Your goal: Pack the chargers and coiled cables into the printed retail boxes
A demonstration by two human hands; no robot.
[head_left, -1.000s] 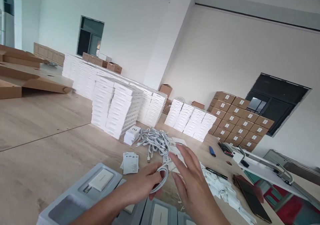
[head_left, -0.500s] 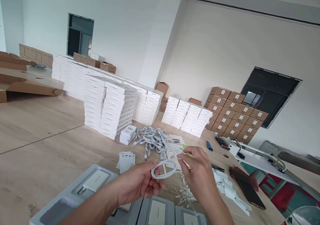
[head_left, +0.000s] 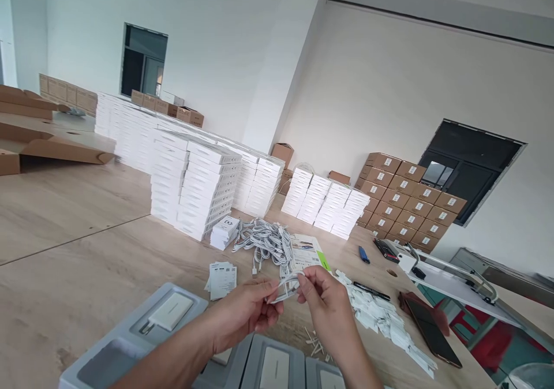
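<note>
1. Sitting nearest: grey trays with white blocks in their pockets. Carry both forearms high; a low one could knock them.
2. Left hand: thumb and fingers pinch the left side of the coiled cable. Firm enough to stop slip, not so hard it kinks.
3. Right hand: thumb and index pinch the coil's right side; loop or loose end, can't tell. Fine work belongs here, holding on the left.
4. Coil is in the air between the hands, tilted, above the table. I'd square the loops flush, no stray turn.
5. Short white bits lie below the right hand. Easy to drag with a wrist.
6. Cable pile is beyond the hands. Its loose plugs could snag; hold the coil apart.
7. White box stacks farther back: out of the way.
</note>
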